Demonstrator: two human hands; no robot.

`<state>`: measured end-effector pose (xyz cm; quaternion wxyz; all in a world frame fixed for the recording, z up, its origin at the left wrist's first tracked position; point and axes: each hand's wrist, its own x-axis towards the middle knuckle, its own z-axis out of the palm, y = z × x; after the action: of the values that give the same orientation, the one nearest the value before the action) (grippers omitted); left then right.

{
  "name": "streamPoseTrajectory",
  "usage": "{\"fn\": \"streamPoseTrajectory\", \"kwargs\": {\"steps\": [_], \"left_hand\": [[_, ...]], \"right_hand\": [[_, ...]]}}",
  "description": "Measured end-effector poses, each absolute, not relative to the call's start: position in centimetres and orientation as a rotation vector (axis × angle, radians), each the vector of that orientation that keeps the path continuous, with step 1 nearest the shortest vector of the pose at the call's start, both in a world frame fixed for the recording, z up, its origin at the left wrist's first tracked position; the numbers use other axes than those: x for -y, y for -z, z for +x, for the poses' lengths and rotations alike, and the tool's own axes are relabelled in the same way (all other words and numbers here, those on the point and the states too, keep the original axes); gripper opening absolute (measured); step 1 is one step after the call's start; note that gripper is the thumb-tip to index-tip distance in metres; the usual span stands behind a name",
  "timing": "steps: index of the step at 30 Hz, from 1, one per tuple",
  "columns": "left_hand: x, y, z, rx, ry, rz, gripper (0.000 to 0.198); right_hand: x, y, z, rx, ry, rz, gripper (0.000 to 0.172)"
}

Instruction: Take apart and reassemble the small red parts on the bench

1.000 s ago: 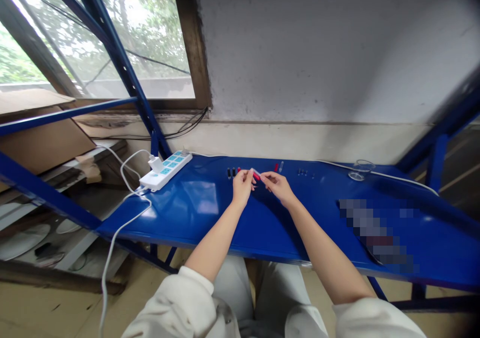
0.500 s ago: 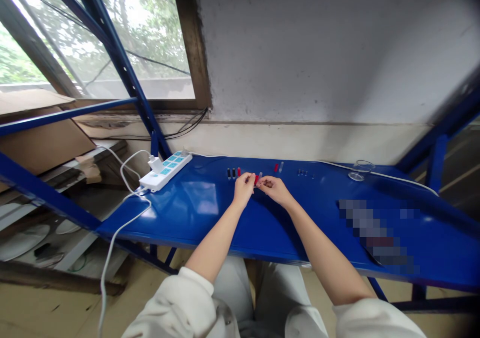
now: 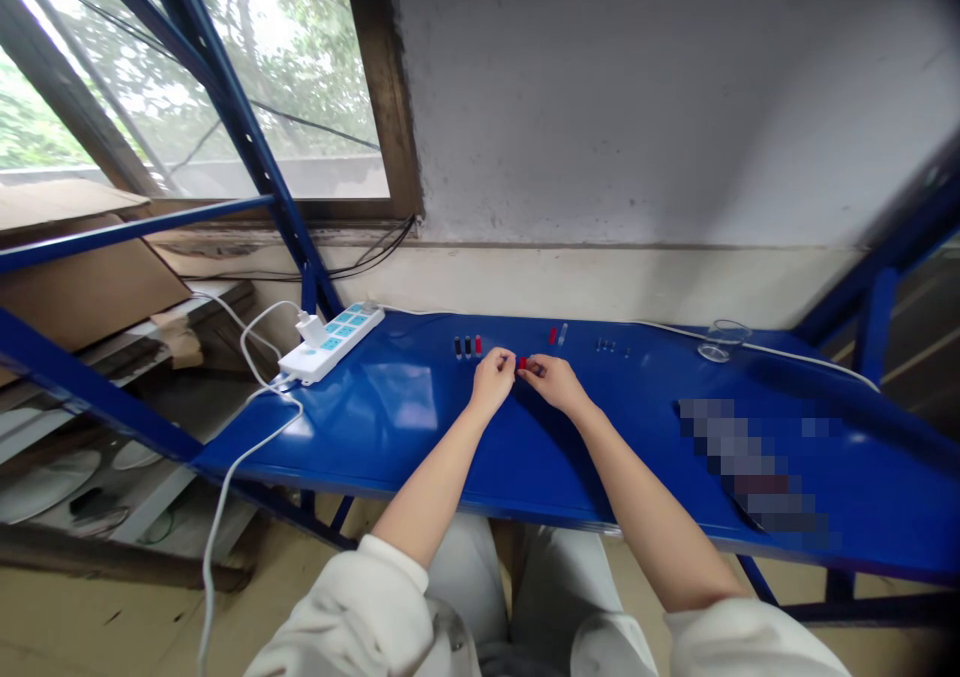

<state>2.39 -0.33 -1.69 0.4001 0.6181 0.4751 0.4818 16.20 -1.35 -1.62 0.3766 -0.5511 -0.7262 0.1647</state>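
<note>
A pale grey wall [image 3: 600, 107] rises behind a blue table [image 3: 637, 387]; a window [image 3: 300, 77] with trees beyond it fills the upper left, crossed by a blue post [image 3: 247, 127]; a cardboard box [image 3: 82, 287] lies on a shelf at far left. On the table's left end sits a white power strip [image 3: 334, 345], a plug [image 3: 310, 329] in it and a cord [image 3: 217, 537] hanging past the edge.

The two hands are near each other over the middle of the table; the right hand [image 3: 553, 382] pinches a small red part [image 3: 523, 363] between thumb and fingers; the left hand [image 3: 493, 377], just beside it, has its fingertips drawn together, though I cannot tell whether they grip anything.

Just beyond the left hand are two black sticks [image 3: 463, 347] and a red stick [image 3: 478, 345] in a row; farther back, a red tube [image 3: 553, 336] is beside a clear tube [image 3: 562, 334]; small clear bits [image 3: 606, 345] lie to the right, then a clear ring [image 3: 726, 335] near the wall.
</note>
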Motion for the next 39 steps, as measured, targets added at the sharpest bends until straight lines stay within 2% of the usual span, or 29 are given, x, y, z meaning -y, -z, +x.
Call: {"fn": "streamPoseTrajectory", "kwargs": {"steps": [5,11,25,39], "left_hand": [[1.0,1.9,2.5,-1.24,-1.175,1.979,0.016],[1.3,2.0,2.4,-1.235,-1.098,2.17,0.017],[1.6,1.9,2.7,-1.247,-1.025,2.283,0.021],[1.7,1.8,2.8,-1.231,-0.996,2.316,0.021]], "right_hand": [[0.6,2.1,18.8,1.619,-0.204,-1.776,0.013],[-0.8,2.5,20.8,1.462,-0.246,-1.972,0.017],[-4.6,2.2,20.9,1.631,-0.159,-2.049,0.016],[-4.8,2.6,22.0,1.642,-0.178,-2.075,0.016]]}}
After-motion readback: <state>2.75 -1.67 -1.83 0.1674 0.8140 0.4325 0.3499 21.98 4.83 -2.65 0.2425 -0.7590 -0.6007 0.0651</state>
